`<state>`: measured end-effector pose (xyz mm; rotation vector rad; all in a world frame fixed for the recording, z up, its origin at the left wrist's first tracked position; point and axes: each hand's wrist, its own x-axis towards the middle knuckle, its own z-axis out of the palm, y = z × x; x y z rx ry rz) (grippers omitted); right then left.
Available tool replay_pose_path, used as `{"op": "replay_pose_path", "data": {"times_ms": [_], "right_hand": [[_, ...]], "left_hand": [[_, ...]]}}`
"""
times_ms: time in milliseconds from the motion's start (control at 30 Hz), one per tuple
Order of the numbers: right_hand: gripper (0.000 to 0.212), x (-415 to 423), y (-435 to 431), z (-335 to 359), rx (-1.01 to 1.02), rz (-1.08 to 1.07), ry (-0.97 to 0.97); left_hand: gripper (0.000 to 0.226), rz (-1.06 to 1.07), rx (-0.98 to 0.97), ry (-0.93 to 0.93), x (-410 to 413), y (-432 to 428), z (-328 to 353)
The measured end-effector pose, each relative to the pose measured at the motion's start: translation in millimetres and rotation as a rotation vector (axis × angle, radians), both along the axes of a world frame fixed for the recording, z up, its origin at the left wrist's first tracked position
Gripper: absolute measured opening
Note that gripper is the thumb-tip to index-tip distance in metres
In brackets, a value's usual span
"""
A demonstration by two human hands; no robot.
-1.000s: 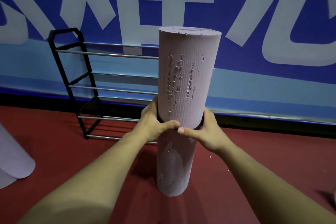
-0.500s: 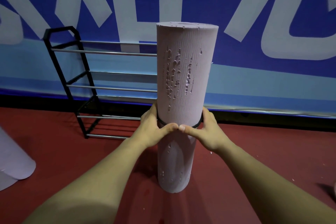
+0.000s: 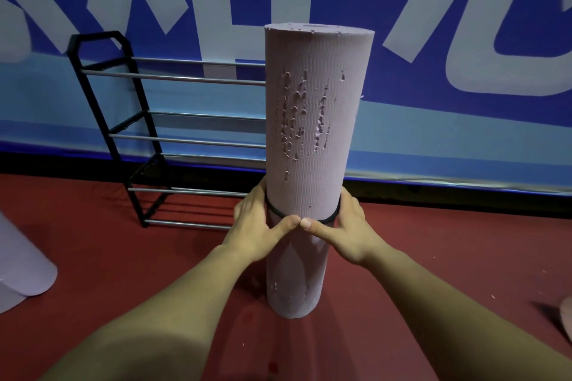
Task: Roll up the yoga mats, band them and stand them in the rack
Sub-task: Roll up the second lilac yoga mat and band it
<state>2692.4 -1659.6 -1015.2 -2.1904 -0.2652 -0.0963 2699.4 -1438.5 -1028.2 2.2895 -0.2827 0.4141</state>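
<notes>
- The mat [image 3: 312, 133] stands upright on its end on the red floor [image 3: 433, 241], rolled tight, its upper face pitted with small gouges.
- A thin black band [image 3: 280, 212] circles the mat a little below its middle.
- Your left hand [image 3: 260, 226] curls round the mat's left side at the band, thumb across the front.
- Your right hand [image 3: 346, 229] curls round the right side the same way; the two thumb tips meet at the front, just under the band. The fingers go behind the roll, out of sight.
- The rack [image 3: 123, 133], black frame with silver bars, stands behind and to the left of the mat, against the blue banner [image 3: 464, 25].
- Another mat [image 3: 21, 272] lies on the floor at the far left, only partly in view.
</notes>
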Motion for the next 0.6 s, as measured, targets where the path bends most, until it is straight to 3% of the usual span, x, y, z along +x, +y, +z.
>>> {"op": "replay_pose_path", "data": {"times_ms": [200, 300, 433, 600], "right_hand": [[0.109, -0.2, 0.4, 6.6, 0.061, 0.010, -0.027], [0.109, 0.3, 2.9, 5.6, 0.039, 0.010, -0.005], [0.118, -3.5, -1.3, -3.3, -0.039, -0.010, 0.032], [0.126, -4.7, -4.2, 2.3, -0.032, 0.004, 0.032]], "left_hand": [[0.123, -0.012, -0.014, -0.025, 4.3, 2.9, 7.3], [0.116, -0.015, 0.010, -0.007, 2.1, -0.1, 6.9], [0.121, -0.028, 0.077, 0.082, -5.6, 4.6, -4.3], [0.123, -0.027, 0.035, 0.040, -3.1, 4.8, 6.7]]}}
